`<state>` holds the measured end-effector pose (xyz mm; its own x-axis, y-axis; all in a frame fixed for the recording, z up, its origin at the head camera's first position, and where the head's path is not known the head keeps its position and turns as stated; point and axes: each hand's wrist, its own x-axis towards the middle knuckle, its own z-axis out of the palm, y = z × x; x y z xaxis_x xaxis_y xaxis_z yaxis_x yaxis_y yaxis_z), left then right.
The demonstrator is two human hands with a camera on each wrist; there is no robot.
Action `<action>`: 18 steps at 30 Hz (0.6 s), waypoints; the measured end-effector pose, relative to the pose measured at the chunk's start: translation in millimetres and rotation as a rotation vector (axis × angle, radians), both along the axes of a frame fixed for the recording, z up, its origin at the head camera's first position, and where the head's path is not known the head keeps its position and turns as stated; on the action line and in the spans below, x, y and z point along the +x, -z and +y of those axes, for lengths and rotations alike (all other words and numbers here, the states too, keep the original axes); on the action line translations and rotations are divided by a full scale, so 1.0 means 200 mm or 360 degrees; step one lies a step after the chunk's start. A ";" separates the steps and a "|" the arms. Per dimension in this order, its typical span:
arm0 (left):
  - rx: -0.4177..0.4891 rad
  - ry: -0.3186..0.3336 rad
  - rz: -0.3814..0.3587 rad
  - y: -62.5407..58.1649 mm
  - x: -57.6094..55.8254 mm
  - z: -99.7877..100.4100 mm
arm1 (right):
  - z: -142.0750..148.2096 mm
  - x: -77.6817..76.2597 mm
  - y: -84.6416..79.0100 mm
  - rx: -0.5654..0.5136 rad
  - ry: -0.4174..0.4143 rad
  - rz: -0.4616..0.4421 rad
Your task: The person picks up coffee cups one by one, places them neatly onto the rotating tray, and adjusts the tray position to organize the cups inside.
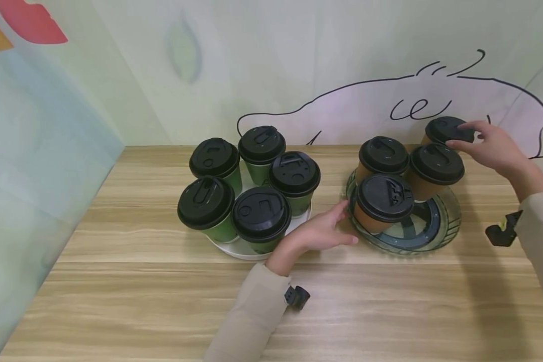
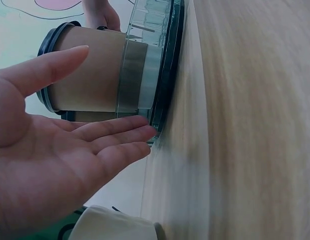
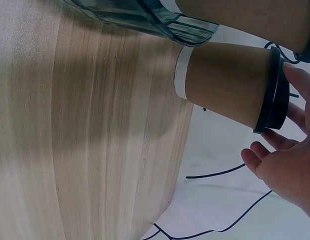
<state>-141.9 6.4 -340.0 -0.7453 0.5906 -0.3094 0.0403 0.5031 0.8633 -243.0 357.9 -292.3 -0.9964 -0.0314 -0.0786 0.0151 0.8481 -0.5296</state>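
Note:
My left hand [image 1: 319, 231] is held with spread fingers beside a glass dish [image 1: 450, 226]; its palm [image 2: 49, 160] holds nothing. The fingertips are close to the dish's rim, and I cannot tell whether they touch it. Three brown paper cups with black lids, including the front cup [image 1: 382, 203], stand together on the dish's left and back parts. Behind them, another brown paper cup [image 3: 225, 82] stands on the table outside the dish. My right hand [image 1: 498, 148] grips this cup by its black lid [image 3: 275, 92], thumb and fingers around the rim.
To the left, several green paper cups with black lids, among them a front cup [image 1: 260, 216], stand on a white plate [image 1: 235, 250]. A patterned wall [image 1: 208, 60] rises behind the wooden table [image 1: 163, 301].

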 end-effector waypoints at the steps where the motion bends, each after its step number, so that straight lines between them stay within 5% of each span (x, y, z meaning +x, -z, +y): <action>1: 0.0000 0.0002 0.0001 0.00 0.00 0.00 | 0.00 0.00 0.00 -0.0003 -0.0001 -0.0004; 18: -0.0003 0.0013 0.0020 0.00 0.00 0.00 | 0.04 -0.01 0.07 -0.0049 0.0156 0.0103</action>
<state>-142.3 6.4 -340.7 -0.7444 0.5960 -0.3010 0.0553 0.5044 0.8617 -244.7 365.4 -305.7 -0.9978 0.0650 -0.0146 0.0621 0.8275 -0.5580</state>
